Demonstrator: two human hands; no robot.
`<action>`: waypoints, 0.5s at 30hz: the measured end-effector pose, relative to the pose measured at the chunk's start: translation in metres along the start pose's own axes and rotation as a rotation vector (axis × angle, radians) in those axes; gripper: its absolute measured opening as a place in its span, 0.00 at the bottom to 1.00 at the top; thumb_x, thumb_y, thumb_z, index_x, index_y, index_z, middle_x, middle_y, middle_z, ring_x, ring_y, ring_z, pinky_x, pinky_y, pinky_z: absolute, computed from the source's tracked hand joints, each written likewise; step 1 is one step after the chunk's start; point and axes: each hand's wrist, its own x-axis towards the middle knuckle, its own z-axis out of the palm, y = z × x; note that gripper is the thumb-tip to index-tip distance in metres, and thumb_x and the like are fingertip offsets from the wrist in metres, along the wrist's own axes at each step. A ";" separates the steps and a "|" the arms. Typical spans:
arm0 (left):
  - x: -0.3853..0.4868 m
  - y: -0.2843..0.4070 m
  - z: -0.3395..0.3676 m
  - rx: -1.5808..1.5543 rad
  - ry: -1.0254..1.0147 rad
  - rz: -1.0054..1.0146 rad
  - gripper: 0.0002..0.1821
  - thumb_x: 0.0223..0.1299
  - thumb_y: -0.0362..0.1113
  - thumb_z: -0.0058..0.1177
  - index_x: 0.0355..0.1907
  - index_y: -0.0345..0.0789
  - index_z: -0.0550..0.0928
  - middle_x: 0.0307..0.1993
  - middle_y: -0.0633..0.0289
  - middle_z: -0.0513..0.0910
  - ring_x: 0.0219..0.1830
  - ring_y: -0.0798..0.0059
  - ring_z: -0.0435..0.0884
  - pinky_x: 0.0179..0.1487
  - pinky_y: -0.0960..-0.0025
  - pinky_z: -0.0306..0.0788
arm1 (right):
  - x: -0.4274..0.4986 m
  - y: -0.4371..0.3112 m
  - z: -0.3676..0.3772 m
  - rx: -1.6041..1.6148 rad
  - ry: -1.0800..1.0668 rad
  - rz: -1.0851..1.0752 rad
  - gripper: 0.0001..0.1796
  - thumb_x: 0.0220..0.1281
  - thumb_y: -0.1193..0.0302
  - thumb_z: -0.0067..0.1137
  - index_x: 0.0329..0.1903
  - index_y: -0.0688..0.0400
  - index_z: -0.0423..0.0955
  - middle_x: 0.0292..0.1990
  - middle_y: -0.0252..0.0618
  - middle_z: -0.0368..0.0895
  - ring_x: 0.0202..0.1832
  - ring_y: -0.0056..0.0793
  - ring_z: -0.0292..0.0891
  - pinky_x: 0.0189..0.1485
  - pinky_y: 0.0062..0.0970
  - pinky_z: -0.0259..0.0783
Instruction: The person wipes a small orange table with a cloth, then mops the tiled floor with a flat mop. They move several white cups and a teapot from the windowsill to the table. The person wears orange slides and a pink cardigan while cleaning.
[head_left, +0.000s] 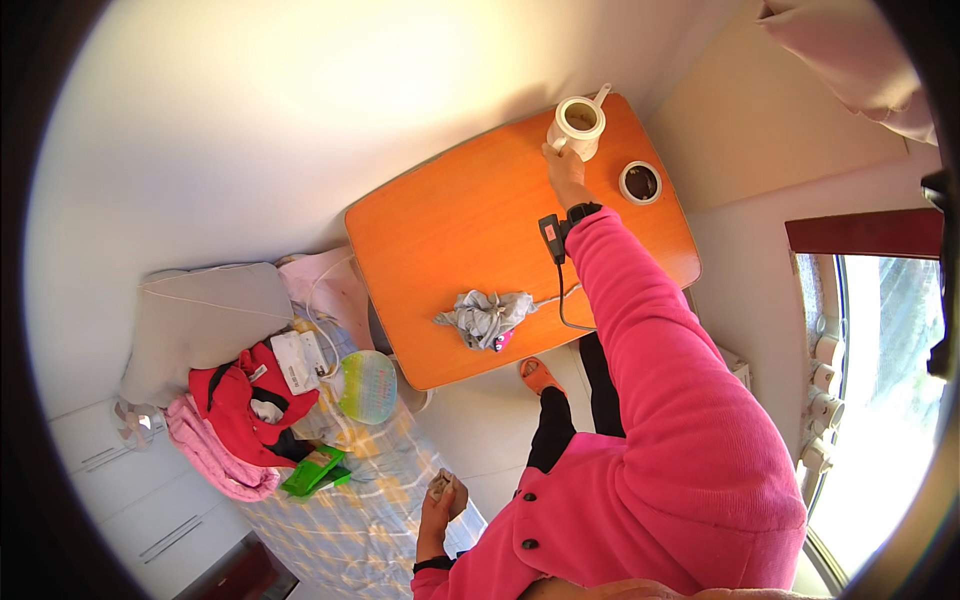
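Note:
My right hand (564, 166) reaches across the orange table (465, 217) and grips the handle of a white teapot (592, 142). The teapot is uncovered, and its spout points away from me towards the table's far corner. Beside it sits a white-rimmed round vessel (641, 183) with a dark inside. Low at the bed's edge, my left hand (441, 504) holds a small crumpled brownish thing (450, 491), perhaps a cloth; its exact kind is unclear. A bunched grey cloth (487, 315) lies near the table's front edge, with a pink patterned piece (504, 341) under it.
A black device (553, 238) with a cable hangs at my right wrist. The bed (375, 517) on the left carries a grey pillow (202, 322), red clothing (240, 412), a white box (298, 360), a round fan-like sheet (367, 386) and a green packet (315, 471). A window (885, 360) is at right.

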 end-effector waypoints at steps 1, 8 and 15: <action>0.001 -0.004 0.001 -0.015 -0.004 -0.009 0.27 0.63 0.40 0.57 0.63 0.35 0.70 0.54 0.63 0.78 0.55 0.74 0.75 0.59 0.70 0.68 | 0.003 -0.001 0.002 -0.025 0.009 -0.002 0.24 0.60 0.51 0.56 0.40 0.62 0.77 0.38 0.53 0.82 0.44 0.49 0.79 0.47 0.41 0.71; -0.005 0.001 0.025 0.003 0.012 -0.037 0.28 0.63 0.41 0.58 0.63 0.34 0.70 0.54 0.62 0.78 0.55 0.73 0.75 0.59 0.69 0.68 | 0.023 -0.005 0.020 -0.007 -0.054 -0.017 0.24 0.59 0.51 0.58 0.42 0.61 0.76 0.37 0.49 0.82 0.40 0.42 0.80 0.45 0.37 0.72; 0.009 0.016 0.018 0.076 -0.036 0.020 0.28 0.63 0.41 0.57 0.63 0.33 0.70 0.55 0.61 0.77 0.55 0.73 0.75 0.58 0.70 0.68 | -0.029 0.024 -0.024 -0.032 -0.135 -0.221 0.22 0.62 0.58 0.56 0.52 0.59 0.74 0.36 0.43 0.82 0.38 0.34 0.78 0.42 0.34 0.73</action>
